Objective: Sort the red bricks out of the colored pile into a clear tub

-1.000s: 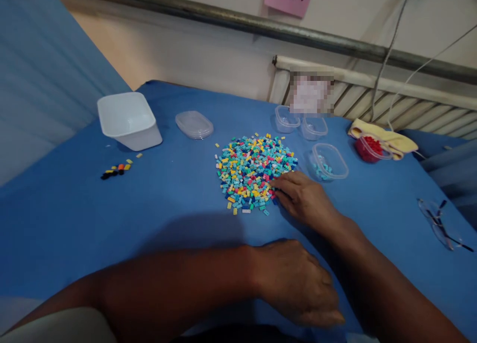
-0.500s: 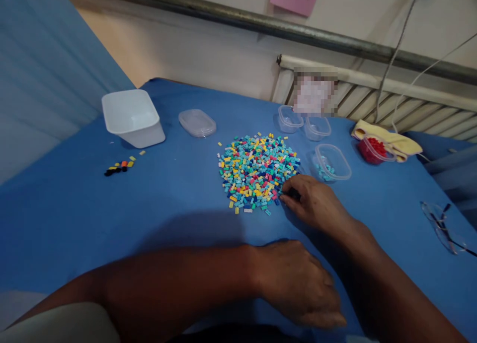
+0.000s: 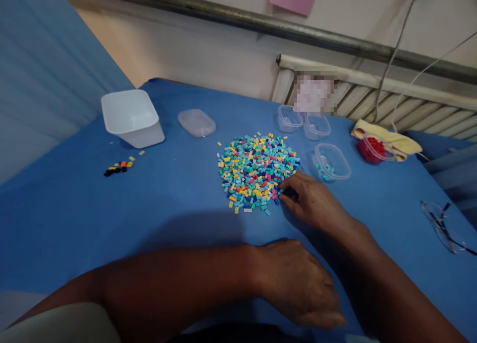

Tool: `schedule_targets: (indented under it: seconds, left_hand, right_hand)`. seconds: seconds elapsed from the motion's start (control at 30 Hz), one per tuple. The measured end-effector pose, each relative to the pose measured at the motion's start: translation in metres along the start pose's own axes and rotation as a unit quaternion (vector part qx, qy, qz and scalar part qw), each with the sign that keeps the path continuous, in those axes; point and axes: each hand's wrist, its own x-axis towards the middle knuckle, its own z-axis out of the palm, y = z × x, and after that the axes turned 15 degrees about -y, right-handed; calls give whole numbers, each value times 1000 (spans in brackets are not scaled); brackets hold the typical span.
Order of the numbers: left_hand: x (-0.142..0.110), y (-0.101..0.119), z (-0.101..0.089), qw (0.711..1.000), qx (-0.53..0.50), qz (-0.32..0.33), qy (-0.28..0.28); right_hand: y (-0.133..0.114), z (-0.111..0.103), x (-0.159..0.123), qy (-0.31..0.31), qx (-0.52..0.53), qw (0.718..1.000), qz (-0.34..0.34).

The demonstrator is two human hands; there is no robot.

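Note:
A loose pile of small toy bricks (image 3: 257,169) in turquoise, yellow, green, navy and pink lies on the blue cloth. At its lower right edge is my right hand (image 3: 315,199), thumb and forefinger drawn together around what looks like a small turquoise brick, mostly hidden by the fingertips. My left hand (image 3: 300,283) rests nearer to me, its back turned up and its fingers curled under; whatever they may hold is hidden. Beyond my right hand stands a clear tub (image 3: 341,164) with some turquoise bricks inside.
Two clear tubs (image 3: 290,119) stand near the radiator (image 3: 357,75). A tub of red bricks (image 3: 372,152) leans by a yellow cloth (image 3: 406,142). Glasses (image 3: 443,226) lie right. Leftward are stacked lids (image 3: 197,123), a white bin (image 3: 145,134) and several black, yellow and orange bricks (image 3: 121,167).
My right thumb and forefinger have shifted very slightly left at the pile's edge. My left hand has stayed in place.

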Motion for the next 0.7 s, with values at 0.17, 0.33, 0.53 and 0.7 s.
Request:
schedule_targets:
  seconds: [0.17,0.33,0.53,0.7]
  left_hand:
    - [0,0,-1,1000,-3,-1,-10]
    - [1,0,-2,1000,4,-7,-23]
    - [1,1,-4,999,5,-6,-35]
    - [2,1,-8,998,-2,-7,-66]
  right_hand:
    - [-2,1,1,0,11,1000,-12]
    - [-3,4,2,7,0,1000,-15]
    - [-5,1,1,-6,0,1000,-11]
    - [-3,-1,2,-28,-1,999,-25]
